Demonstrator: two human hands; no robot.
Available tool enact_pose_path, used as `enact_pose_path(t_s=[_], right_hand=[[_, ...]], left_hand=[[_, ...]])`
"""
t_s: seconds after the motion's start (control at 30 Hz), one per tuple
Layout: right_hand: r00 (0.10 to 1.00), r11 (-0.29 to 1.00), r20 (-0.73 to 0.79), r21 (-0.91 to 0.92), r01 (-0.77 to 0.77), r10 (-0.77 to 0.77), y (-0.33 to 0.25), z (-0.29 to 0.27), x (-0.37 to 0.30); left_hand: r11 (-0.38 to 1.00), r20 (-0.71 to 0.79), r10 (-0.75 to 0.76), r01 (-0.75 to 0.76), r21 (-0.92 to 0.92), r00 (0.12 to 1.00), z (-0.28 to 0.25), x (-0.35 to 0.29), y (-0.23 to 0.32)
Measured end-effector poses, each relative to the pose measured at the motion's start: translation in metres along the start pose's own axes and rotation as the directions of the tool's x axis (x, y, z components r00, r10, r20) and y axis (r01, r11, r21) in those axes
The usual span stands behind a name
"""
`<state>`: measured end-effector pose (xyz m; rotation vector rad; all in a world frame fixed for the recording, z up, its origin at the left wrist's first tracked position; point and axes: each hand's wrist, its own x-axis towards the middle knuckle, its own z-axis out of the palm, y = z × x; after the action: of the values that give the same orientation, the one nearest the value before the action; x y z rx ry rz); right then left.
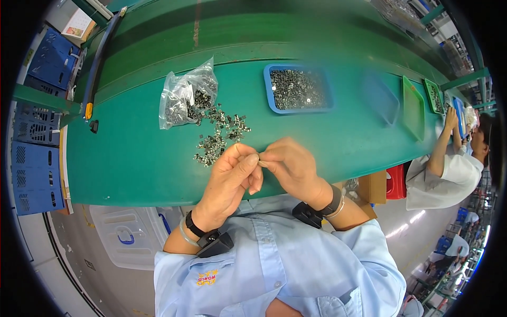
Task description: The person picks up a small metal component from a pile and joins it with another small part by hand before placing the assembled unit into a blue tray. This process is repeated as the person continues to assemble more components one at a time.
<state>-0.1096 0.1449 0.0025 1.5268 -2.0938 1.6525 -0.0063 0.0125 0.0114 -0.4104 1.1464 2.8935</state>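
My left hand [231,177] and my right hand [291,165] meet over the near edge of the green tabletop. Thumb and fingers of each are pinched together, tip against tip; whatever sits between them is too small to make out. Just beyond my left hand lies a loose pile of small metal parts [211,148], silver and dark. The pile trails back to the mouth of a clear plastic bag [177,105] holding more of them. Farther back, right of the middle, a blue tray [299,111] is filled with similar small parts.
To the right stand an empty-looking blue tray [381,100], a green tray [413,109] and a smaller green tray of parts [434,96]. A co-worker [443,174] sits at the far right. Blue crates [37,174] line the left; a clear lidded box [129,235] is below the table.
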Motion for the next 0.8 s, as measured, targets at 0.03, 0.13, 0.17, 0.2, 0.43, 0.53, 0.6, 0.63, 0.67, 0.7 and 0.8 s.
enact_pose_path(t_s=[0.03, 0.13, 0.17, 0.2, 0.43, 0.53, 0.6, 0.63, 0.67, 0.7, 0.8], right_hand=[[1.000, 0.999, 0.011, -0.028, 0.016, -0.016, 0.002, -0.002, 0.002], [0.998, 0.995, 0.036, -0.085, 0.045, -0.042, 0.014, -0.016, 0.013], [0.999, 0.985, -0.002, -0.166, 0.040, -0.040, 0.023, -0.025, 0.021], [0.998, 0.969, -0.039, -0.244, 0.031, -0.042, 0.031, -0.031, 0.029], [0.974, 0.928, 0.225, -0.368, 0.063, 0.023, 0.052, -0.023, 0.044], [0.929, 0.895, 0.363, -0.436, 0.099, 0.073, 0.039, -0.001, 0.046], [0.899, 0.875, 0.426, -0.469, 0.121, 0.103, 0.037, 0.002, 0.046], [0.902, 0.875, 0.418, -0.470, 0.112, 0.109, 0.038, 0.002, 0.044], [0.904, 0.878, 0.414, -0.467, 0.107, 0.110, 0.040, 0.003, 0.044], [0.905, 0.880, 0.410, -0.464, 0.101, 0.112, 0.039, 0.004, 0.045], [0.931, 0.938, 0.353, -0.343, 0.041, 0.088, 0.028, -0.008, 0.046]], left_hand=[[1.000, -0.011, -0.010, 0.010, -0.004, 1.000, 0.000, 0.001, 0.000], [1.000, -0.056, 0.002, -0.003, -0.021, 0.998, 0.003, 0.001, 0.006], [1.000, -0.080, 0.009, -0.011, -0.029, 0.997, 0.002, 0.002, 0.007], [0.999, -0.083, 0.012, -0.014, -0.032, 0.996, -0.002, 0.001, 0.007], [0.993, -0.163, 0.087, -0.098, -0.063, 0.983, -0.031, -0.008, 0.008], [0.994, -0.172, 0.092, -0.102, -0.046, 0.981, -0.031, -0.009, 0.010], [0.994, -0.173, 0.094, -0.102, -0.038, 0.980, -0.029, -0.008, 0.012], [0.995, -0.171, 0.091, -0.094, -0.013, 0.981, -0.028, -0.008, 0.012], [0.996, -0.175, 0.090, -0.090, 0.012, 0.980, -0.027, -0.008, 0.012], [0.996, -0.178, 0.090, -0.085, 0.036, 0.980, -0.026, -0.007, 0.013], [0.985, -0.196, 0.088, -0.056, 0.162, 0.977, -0.020, -0.002, 0.014]])
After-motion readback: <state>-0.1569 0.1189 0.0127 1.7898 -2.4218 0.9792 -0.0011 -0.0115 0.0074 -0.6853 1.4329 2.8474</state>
